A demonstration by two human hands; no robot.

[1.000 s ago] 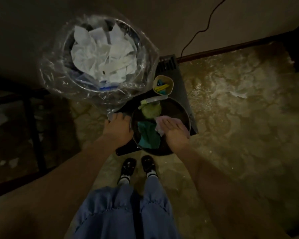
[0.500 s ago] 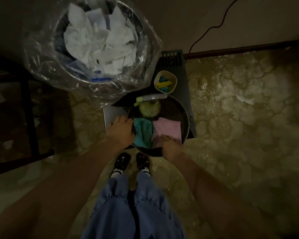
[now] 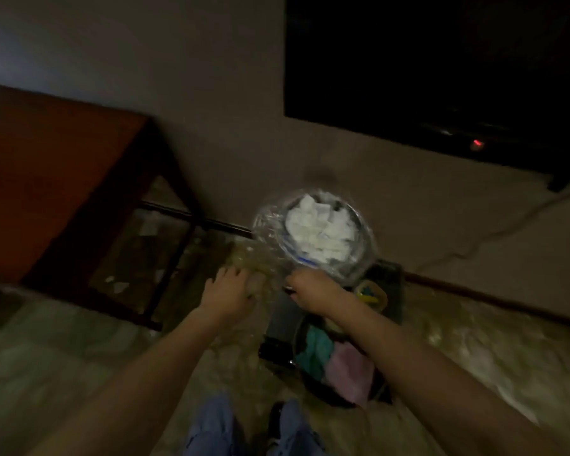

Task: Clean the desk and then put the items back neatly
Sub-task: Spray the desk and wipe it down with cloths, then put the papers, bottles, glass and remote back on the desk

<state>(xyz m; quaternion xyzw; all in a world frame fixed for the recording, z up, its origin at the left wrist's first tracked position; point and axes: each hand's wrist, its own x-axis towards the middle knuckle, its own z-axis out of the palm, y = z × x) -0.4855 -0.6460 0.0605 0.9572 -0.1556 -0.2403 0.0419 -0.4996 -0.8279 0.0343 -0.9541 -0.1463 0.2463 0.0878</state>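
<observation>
The view is dim and blurred. A black round basin (image 3: 313, 386) on the floor holds a teal cloth (image 3: 316, 350) and a pink cloth (image 3: 349, 373). Left of it lies a grey flat slab (image 3: 282, 319). My right hand (image 3: 316, 292) is at the slab's far edge, below the bin, and seems to grip that edge with curled fingers. My left hand (image 3: 227, 291) hovers over the bare floor left of the slab, fingers spread and holding nothing. A small yellow cup (image 3: 371, 294) with coloured clips sits behind my right forearm.
A waste bin (image 3: 316, 232) lined with a clear bag and full of white paper stands against the wall. A brown desk (image 3: 46, 179) with dark legs is at the left. A dark screen (image 3: 441, 77) hangs at the upper right, a cable (image 3: 474, 238) below it.
The camera has risen and swung left, so the desk and screen now show. Both hands left the basin: the right moved to the slab's far edge, the left out over the floor.
</observation>
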